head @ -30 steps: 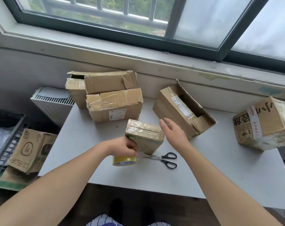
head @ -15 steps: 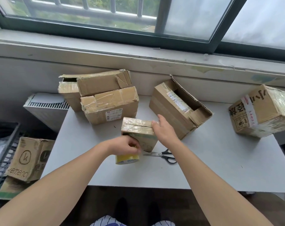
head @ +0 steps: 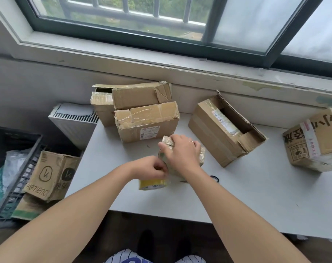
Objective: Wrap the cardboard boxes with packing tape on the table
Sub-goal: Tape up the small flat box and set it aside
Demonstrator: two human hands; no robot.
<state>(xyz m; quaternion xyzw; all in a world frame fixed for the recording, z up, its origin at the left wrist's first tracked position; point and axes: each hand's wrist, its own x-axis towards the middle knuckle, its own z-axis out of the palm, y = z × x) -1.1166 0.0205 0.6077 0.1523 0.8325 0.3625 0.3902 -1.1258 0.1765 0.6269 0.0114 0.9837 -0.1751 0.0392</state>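
A pale grey bench [head: 256,196] fills the middle of the room, and places here are given from the small tape-wrapped cardboard box [head: 166,142] near its centre.

Nearest, just in front of that box, the left hand [head: 152,169] has its grip curled round a yellow roll of packing tape [head: 152,184] at the box's near-left corner. Whether roll and box touch, I cannot tell. The right hand [head: 182,150] lies over the top of the box, its grip folded round the upper left edge and holding the box on the bench. In front and to the right, a black scissors handle [head: 214,179] shows from under the right forearm.

Behind the box to the left, a flat taped carton with a white label [head: 148,122] carries a second brown carton [head: 140,95]. Behind it to the right lies an open brown cardboard box [head: 218,133], flaps out. Well to the right is a carton printed with black characters [head: 313,143].

Left of the box and off the bench, lower down, a brown box with a "k" logo [head: 49,173] stands beside a black plastic crate [head: 15,168]. Farthest back, above all of it, is a dark-framed window [head: 123,16].
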